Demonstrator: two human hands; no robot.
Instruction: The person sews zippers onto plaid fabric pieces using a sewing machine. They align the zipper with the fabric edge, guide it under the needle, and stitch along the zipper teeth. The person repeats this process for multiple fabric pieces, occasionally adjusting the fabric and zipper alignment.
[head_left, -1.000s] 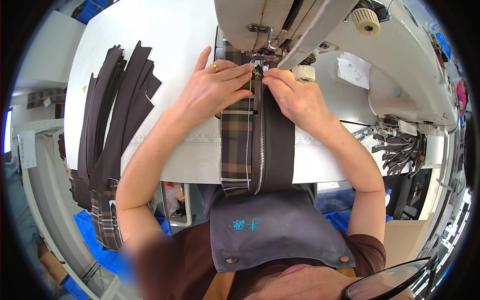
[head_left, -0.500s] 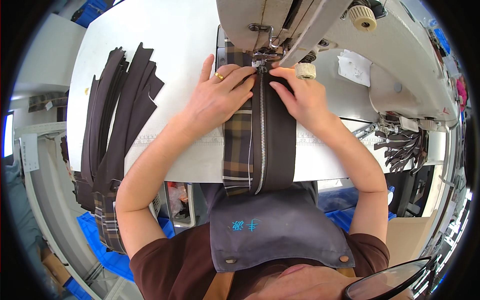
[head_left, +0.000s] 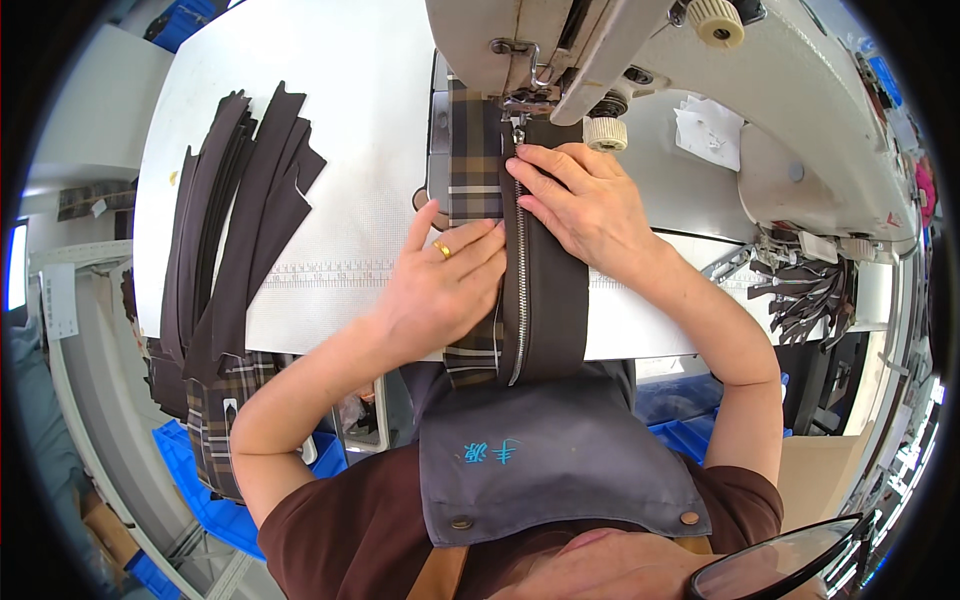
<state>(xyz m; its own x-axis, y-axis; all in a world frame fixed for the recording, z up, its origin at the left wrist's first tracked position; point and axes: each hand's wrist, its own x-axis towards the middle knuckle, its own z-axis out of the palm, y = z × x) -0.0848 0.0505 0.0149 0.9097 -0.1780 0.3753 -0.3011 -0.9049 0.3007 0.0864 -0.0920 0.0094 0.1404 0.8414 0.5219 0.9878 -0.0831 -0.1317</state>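
Left hand lies flat, spread, on plaid cloth; right hand, loosely spread, rests on the zipper. Stitching appears little advanced: its far end lies at the machine, the nearer length seemingly unsewn.

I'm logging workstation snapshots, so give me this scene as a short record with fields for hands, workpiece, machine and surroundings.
Left hand: laid over the plaid fabric, fingertips beside the zipper
Right hand: over the dark fabric, fingertips at the zipper's upper part
Workpiece: zipper running lengthwise between plaid and dark fabric
Machine: sewing machine, its head above the workpiece's far end
Table left: pile of dark strips
Table right: white paper
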